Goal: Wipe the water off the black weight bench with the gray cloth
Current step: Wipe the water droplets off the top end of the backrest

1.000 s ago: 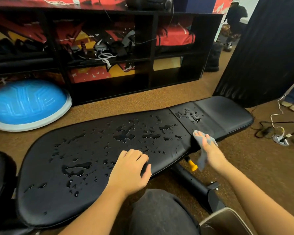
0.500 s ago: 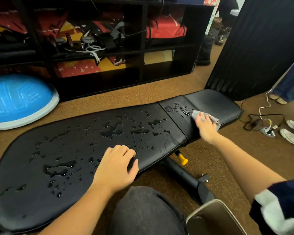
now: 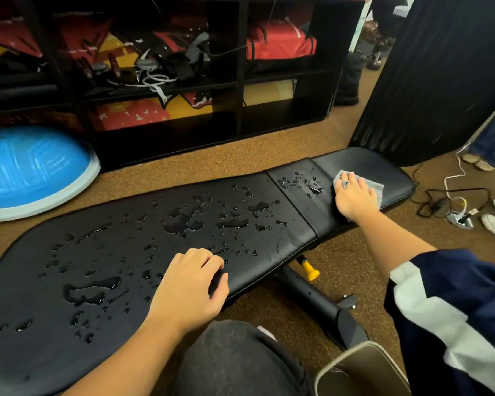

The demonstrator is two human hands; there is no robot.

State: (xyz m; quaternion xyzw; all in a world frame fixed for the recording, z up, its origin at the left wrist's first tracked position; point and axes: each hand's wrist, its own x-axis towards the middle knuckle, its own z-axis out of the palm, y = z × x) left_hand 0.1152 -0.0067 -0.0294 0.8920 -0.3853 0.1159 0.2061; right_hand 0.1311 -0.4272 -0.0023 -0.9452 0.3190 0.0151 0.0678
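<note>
Gray cloth (image 3: pixel 376 186) is pressed flat under the spread right hand (image 3: pixel 355 197) at the black weight bench (image 3: pixel 143 321) right end; left hand (image 3: pixel 190 284) is braced, loosely curled, on the near edge. Puddles (image 3: pixel 183 224) may be smeared or pushed off that edge once the cloth is soaked.

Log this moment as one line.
right hand pressing cloth on bench seat | left hand bracing | water mostly unwiped

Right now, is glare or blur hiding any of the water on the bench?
Head view: sharp, droplets on the black weight bench catch bright highlights, so they read clearly; wide-angle bend curves its edges; the right hand covers most of the gray cloth.
</note>
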